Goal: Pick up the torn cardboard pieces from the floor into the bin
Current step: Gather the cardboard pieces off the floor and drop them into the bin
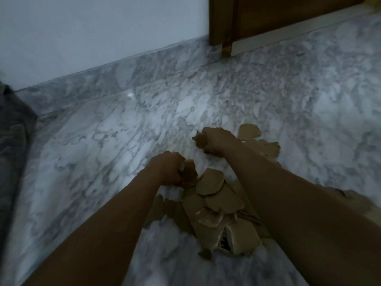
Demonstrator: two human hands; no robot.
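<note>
Head view: left hand (165, 170) clutches jagged cardboard scrap (189, 172); right hand (219, 141), seemingly, another scrap (201, 140); pile (216, 200) on veined marble floor (99, 141).

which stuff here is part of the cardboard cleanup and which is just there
Part of the job: left hand gripping a cardboard scrap; right hand gripping another scrap; pile of torn cardboard on the marble floor. No bin in view.
Just there: wooden door, white wall, grey fabric at the left edge.

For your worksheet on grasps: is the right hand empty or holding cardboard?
Holding: the right hand has fingers curled round a cardboard piece.
</note>
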